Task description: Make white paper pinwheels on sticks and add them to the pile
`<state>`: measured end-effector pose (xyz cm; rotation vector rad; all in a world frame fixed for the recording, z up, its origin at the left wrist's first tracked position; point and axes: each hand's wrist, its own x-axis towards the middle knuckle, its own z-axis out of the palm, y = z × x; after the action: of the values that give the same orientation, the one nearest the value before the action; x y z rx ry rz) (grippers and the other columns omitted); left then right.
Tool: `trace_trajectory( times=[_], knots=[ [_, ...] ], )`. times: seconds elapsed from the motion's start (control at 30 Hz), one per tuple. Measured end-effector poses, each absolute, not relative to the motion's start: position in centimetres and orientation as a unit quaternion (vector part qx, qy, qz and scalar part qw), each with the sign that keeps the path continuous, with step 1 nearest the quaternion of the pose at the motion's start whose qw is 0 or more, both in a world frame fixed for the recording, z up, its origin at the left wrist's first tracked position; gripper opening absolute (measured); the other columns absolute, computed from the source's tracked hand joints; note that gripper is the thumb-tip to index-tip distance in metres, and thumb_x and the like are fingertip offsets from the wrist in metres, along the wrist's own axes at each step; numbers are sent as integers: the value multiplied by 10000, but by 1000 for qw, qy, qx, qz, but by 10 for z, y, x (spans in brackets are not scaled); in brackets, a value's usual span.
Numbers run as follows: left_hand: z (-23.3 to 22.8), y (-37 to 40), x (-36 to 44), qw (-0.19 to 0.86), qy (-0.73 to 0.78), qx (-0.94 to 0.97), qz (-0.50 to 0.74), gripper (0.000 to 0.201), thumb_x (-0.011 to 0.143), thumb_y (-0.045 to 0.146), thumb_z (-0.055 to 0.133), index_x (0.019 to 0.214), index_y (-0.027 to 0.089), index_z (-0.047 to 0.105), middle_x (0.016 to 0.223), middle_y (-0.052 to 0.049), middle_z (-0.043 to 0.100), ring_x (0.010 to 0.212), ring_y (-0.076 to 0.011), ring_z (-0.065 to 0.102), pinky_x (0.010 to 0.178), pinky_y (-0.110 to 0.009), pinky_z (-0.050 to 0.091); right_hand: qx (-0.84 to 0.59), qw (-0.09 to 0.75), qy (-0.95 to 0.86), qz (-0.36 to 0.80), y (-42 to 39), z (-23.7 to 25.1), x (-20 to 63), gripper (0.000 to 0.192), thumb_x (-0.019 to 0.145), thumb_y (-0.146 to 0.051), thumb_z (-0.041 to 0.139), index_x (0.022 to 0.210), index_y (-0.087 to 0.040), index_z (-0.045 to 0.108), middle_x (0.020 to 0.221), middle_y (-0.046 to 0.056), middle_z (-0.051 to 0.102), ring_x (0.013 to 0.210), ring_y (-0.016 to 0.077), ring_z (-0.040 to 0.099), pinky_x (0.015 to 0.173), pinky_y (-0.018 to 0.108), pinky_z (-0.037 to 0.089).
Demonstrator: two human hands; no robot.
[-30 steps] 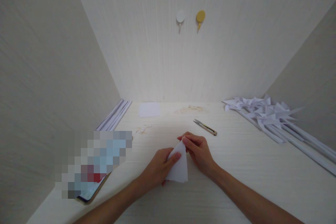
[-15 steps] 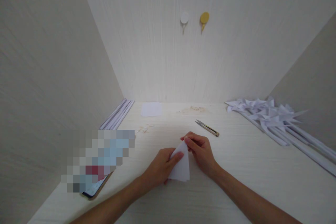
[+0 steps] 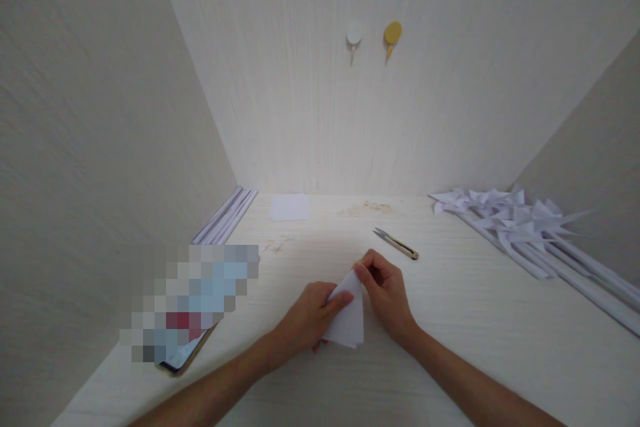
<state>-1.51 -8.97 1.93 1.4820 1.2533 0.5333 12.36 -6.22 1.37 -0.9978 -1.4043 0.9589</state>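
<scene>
A folded sheet of white paper [image 3: 349,322], roughly triangular with its point up, is held above the table. My left hand [image 3: 320,317] grips its left side, thumb across the front and fingers behind. At the top tip, my right hand [image 3: 384,287] pinches the paper between thumb and fingers; the fingertips partly cover that corner. Just beyond my right hand lies a pair of thread snips [image 3: 396,243], blades pointing to the upper left.
White paper pinwheels [image 3: 520,220] on rolled paper sticks lie at the right. More paper rolls [image 3: 225,217] rest along the left wall, near a phone [image 3: 183,360] partly blurred out. A white paper sheet [image 3: 290,207] lies at the back. Two hooks, white [image 3: 355,33] and yellow [image 3: 393,33], are on the wall.
My right hand has shifted slightly right and its fingers have curled in more at the paper's tip. The left hand keeps its grip. The whole view has moved a little.
</scene>
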Motion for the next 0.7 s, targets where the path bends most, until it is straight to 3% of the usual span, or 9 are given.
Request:
trace_trajectory(
  times=[0.43, 0.7],
  knots=[
    [23, -91, -16, 536, 521, 627, 219, 440, 733, 557, 381, 647, 139, 491, 456, 12, 450, 305, -82, 384, 258, -187, 259, -420, 520, -571, 477, -59, 3, 123, 334, 732, -366, 498, 489, -185, 358, 480, -57, 291, 459, 74, 275, 419, 216, 227],
    [20, -91, -17, 543, 522, 614, 236, 486, 728, 580, 375, 711, 122, 536, 477, 8, 460, 318, -86, 401, 257, -186, 274, -407, 474, -587, 515, -58, 10, 121, 393, 674, -492, 528, 475, -166, 439, 432, -42, 364, 420, 70, 317, 393, 211, 251]
  ],
)
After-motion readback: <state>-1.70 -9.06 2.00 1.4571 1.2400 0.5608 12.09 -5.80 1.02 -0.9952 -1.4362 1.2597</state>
